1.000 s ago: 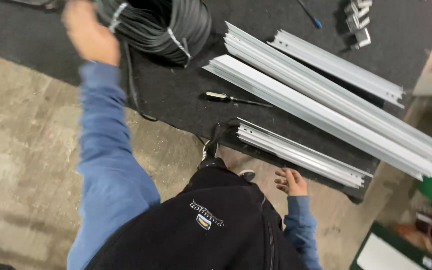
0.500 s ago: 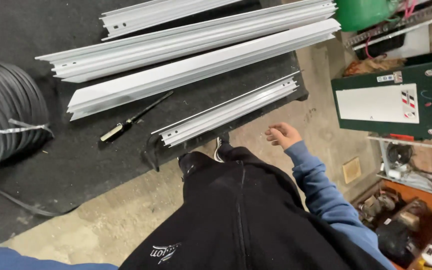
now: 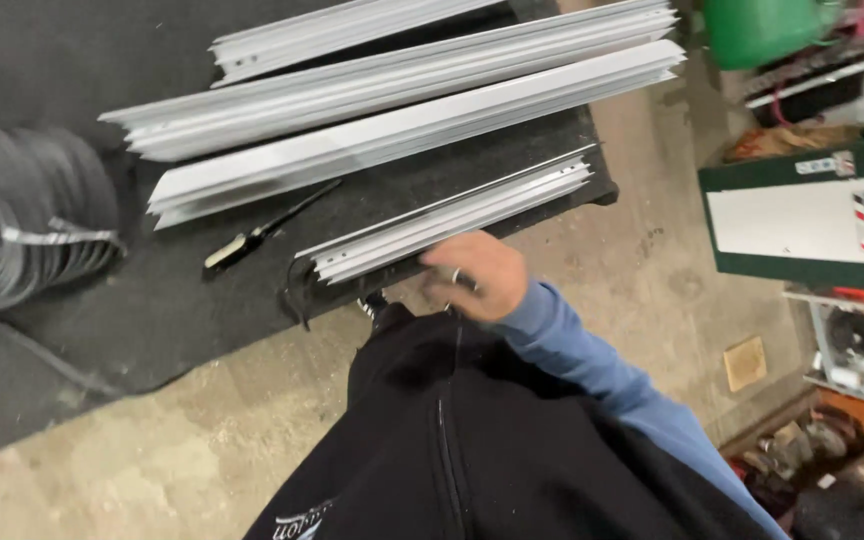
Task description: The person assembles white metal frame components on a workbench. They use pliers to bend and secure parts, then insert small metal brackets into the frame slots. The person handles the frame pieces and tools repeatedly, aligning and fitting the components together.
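Note:
My right hand (image 3: 479,276), in a blue sleeve, is at the near edge of a short bundle of white metal profiles (image 3: 452,213) lying on a black mat (image 3: 152,310). The hand is blurred, with its fingers curled down against the bundle's front edge; I cannot tell whether it grips anything. Behind the bundle lie longer stacks of white profiles (image 3: 402,135), and a screwdriver (image 3: 262,232) with a pale handle rests between them. My left hand is out of view. My black jacket fills the lower frame.
A coil of black cable (image 3: 37,225) sits on the mat at the left. A green box with a white panel (image 3: 802,220) stands on the concrete floor at the right, with a green container (image 3: 752,30) behind it and cluttered shelves below.
My right hand has moved up and left from beside my leg to the near edge of the short profile bundle. The view has shifted slightly.

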